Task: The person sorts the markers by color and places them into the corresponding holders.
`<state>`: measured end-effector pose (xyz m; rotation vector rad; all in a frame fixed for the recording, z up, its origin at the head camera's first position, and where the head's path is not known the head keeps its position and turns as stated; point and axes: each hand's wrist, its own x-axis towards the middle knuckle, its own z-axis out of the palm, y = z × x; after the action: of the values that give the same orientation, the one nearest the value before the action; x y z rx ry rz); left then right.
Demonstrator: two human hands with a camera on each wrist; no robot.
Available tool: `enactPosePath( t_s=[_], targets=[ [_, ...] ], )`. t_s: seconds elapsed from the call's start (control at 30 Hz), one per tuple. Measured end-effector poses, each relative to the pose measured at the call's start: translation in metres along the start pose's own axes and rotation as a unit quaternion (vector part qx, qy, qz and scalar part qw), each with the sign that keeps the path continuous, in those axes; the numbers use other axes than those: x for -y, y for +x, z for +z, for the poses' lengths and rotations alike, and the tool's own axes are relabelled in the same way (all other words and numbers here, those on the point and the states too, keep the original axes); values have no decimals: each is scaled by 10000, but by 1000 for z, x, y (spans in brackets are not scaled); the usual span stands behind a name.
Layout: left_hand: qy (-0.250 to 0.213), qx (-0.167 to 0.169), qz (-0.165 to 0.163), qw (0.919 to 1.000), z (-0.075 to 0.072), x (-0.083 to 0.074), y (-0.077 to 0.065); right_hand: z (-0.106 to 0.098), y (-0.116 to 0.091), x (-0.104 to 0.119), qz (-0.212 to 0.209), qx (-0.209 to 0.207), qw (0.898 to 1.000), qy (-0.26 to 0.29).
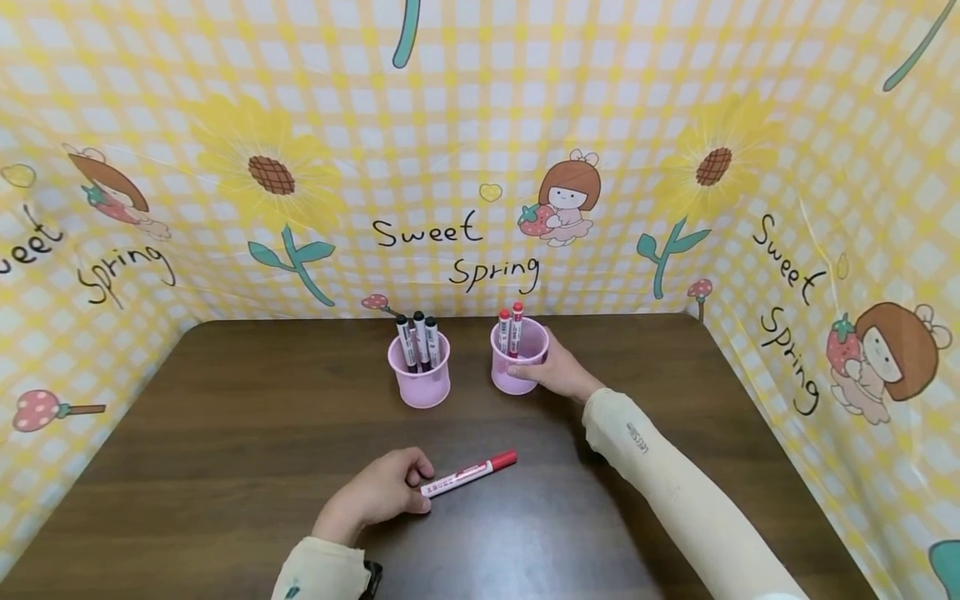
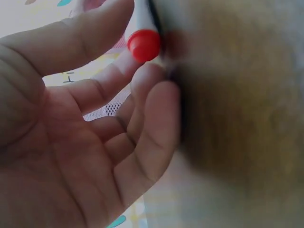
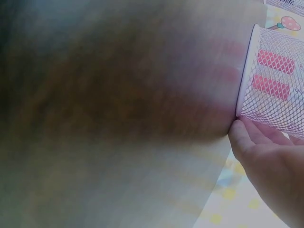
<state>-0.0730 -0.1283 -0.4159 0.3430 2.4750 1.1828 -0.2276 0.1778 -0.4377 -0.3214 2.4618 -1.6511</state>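
Observation:
A white marker with a red cap (image 1: 471, 474) is near the front middle of the table, its cap pointing right and away. My left hand (image 1: 381, 492) pinches its near end between thumb and fingers; the red end plug (image 2: 144, 46) shows between them in the left wrist view. My right hand (image 1: 558, 367) holds the right-hand pink mesh pen cup (image 1: 504, 375) from its right side, thumb across the front. Two red-capped markers (image 1: 516, 329) stand in that cup. The right wrist view shows my fingers against the cup's mesh wall (image 3: 280, 90), near its base.
To the left stands a second pink pen cup (image 1: 423, 392) with several black-capped markers (image 1: 420, 337). The dark wooden table (image 1: 247, 433) meets a yellow checked cloth (image 1: 420, 150) at the back and on both sides.

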Motion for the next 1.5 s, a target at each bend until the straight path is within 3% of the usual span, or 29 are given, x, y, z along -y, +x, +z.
enactPosePath(
  t_s=[0.23, 0.37, 0.57, 0.8, 1.03, 1.2, 1.33, 1.5],
  targets=[
    [751, -365, 118, 9964, 9, -1, -2, 3, 0, 2, -63, -16, 10000, 54],
    [752, -509, 255, 9955, 12, 2, -2, 2, -1, 2, -69, 13, 9999, 78],
    [261, -797, 316, 9960, 11, 6, 3, 0, -1, 0, -157, 41, 9998, 110],
    [9, -1159, 227, 9930, 9, 3, 5, 0, -1, -1, -140, 40, 9998, 147],
    [-456, -1305, 587, 9887, 4, -2, 8, 0, 0, 0, -147, 31, 9998, 142],
    [-1125, -1314, 928, 9806, 2, -7, 11, -1, 0, -1, -137, 0, 9998, 113],
    [-1861, -1190, 1319, 9663, 0, -11, 16, -1, 1, -2, -96, 9, 9999, 136],
    [-2436, -1269, 1271, 9531, -4, -23, 27, 0, 1, 0, -93, 15, 9999, 136]
  ],
)
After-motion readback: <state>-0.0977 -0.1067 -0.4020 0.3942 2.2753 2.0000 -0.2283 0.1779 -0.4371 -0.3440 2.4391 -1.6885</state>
